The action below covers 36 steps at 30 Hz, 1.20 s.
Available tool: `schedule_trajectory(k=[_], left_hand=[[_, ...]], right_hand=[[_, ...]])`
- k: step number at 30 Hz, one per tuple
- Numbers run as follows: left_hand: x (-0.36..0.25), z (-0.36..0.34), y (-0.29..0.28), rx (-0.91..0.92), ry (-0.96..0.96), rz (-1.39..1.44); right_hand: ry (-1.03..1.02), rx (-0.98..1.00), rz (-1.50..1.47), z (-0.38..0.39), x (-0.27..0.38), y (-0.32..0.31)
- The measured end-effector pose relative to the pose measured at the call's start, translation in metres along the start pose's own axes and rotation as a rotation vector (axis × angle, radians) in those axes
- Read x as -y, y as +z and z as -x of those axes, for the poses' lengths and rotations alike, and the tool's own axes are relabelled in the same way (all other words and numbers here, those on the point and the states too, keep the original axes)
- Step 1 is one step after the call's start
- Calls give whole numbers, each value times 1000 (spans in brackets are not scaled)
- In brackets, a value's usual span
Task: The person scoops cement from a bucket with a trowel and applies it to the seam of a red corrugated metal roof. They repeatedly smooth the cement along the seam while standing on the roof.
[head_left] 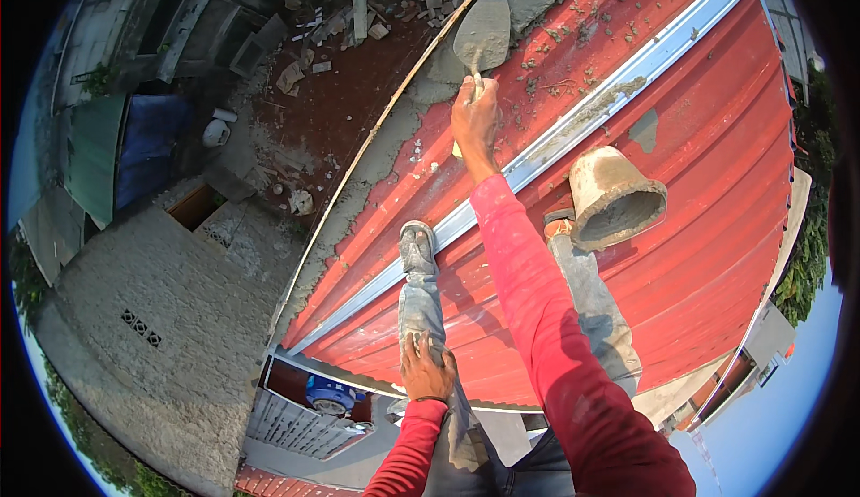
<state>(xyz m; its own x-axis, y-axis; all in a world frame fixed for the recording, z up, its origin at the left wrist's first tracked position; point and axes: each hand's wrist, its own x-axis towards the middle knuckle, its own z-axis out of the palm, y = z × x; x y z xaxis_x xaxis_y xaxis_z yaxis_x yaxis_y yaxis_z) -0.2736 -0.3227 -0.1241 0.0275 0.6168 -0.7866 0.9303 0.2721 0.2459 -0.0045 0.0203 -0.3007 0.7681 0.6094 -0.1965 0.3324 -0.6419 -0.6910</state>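
My right hand (476, 122) is closed round the handle of a trowel (484, 33), arm stretched out ahead. The trowel's grey, mortar-coated blade lies over a band of wet mortar (430, 90) along the roof's left edge; I cannot tell how firmly it touches. My left hand (427, 370) rests on my left leg near the knee, fingers spread, holding nothing. Beside my right foot a mortar-crusted bucket (618, 198) lies tipped, its mouth toward the lower right. Under my feet is a red corrugated metal roof (699, 228).
A pale metal strip (573, 134) with smeared mortar crosses the roof diagonally. Mortar crumbs (591, 35) dot the upper sheets. Past the thin left edge strip (363, 149) the roof drops to rubble-strewn ground (313, 94). A rough grey wall (170, 309) stands at lower left.
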Motion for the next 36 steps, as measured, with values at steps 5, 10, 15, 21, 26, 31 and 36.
schedule_trajectory(k=[5, 10, 15, 21, 26, 31, 36], left_hand=[[5, 4, 1, 25, -30, -16], [9, 4, 3, 35, -32, -1], [13, 6, 6, 21, -24, -17], [7, 3, 1, 24, -29, -15], [5, 3, 2, 29, -22, -31], [8, 3, 2, 16, -16, -45], [7, 3, -1, 29, -25, -36]], right_hand=[[-26, -51, 77, -17, 6, 16], [2, -16, 129, -19, 6, 18], [15, -16, -154, 11, 13, 33], [98, -66, -204, 19, 10, 42], [48, -169, -118, -8, 1, 40], [67, -121, -48, -38, 15, 26], [32, -13, 89, -36, 8, 11]])
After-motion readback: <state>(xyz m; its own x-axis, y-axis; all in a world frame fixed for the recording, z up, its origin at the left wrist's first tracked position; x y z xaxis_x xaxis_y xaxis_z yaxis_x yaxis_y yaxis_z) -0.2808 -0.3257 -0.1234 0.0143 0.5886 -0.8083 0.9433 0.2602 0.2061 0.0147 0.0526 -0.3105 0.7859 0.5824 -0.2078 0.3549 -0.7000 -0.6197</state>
